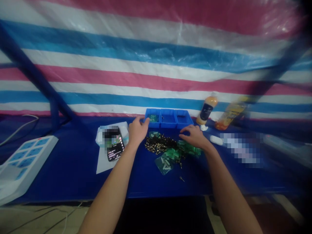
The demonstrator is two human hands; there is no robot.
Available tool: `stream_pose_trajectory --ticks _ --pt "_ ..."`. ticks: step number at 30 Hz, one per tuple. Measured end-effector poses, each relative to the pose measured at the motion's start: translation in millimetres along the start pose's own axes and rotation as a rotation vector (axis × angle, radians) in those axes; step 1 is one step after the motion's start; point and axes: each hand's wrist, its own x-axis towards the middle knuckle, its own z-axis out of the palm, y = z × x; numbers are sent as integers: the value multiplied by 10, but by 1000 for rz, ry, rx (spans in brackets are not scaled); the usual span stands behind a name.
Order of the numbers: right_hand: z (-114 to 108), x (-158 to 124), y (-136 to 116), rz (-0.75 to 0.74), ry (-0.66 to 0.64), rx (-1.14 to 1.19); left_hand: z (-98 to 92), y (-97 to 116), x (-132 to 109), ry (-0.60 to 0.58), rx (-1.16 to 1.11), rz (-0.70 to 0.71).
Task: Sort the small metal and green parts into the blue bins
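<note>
you can't read any words, brands or numbers here. the dark label on the pale orange bottle (207, 110) is too blurred to make out, and so is the label on the yellow bottle (230, 113). the phone (115, 148) shows small white marks, too small to read. the blue keys on the white panel (26, 159) show nothing legible, and the pixelated patch (240, 148) on the table hides whatever lies there.
</note>
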Motion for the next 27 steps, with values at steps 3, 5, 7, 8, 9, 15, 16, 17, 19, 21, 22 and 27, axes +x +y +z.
stream_pose_trajectory --ticks 3,5,7,8,9,15,16,17,19,21,22,27 --pt "-59 -42 118 71 -151 -199 85 125 -173 -105 21 159" --pt "-65 -51 170 100 -236 -248 150 205 -262 -230 20 248" --pt "-52 -47 190 106 -283 -277 208 260 -330 -331 15 317" --pt "-42 -44 189 105 -292 -286 230 277 -356 -366 8 340" --pt "-32 -42 183 103 -293 -290 247 288 -378 -392 -1 358" --pt "15 -42 167 122 -209 -255 260 316 -435 -422 -18 396" --pt "19 -37 179 125 -193 -235 256 321 -437 -419 -19 397" --pt "22 -27 193 125 -174 -204 253 328 -438 -416 -23 396" --pt "25 2 213 114 -109 -99 250 339 -442 -420 -44 388" --pt "29 39 205 75 -12 92 252 348 -448 -432 -90 363" --pt "34 56 184 50 30 221 255 352 -453 -440 -118 348" --pt "122 77 -64 61 63 884 284 375 -479 -470 -255 264"
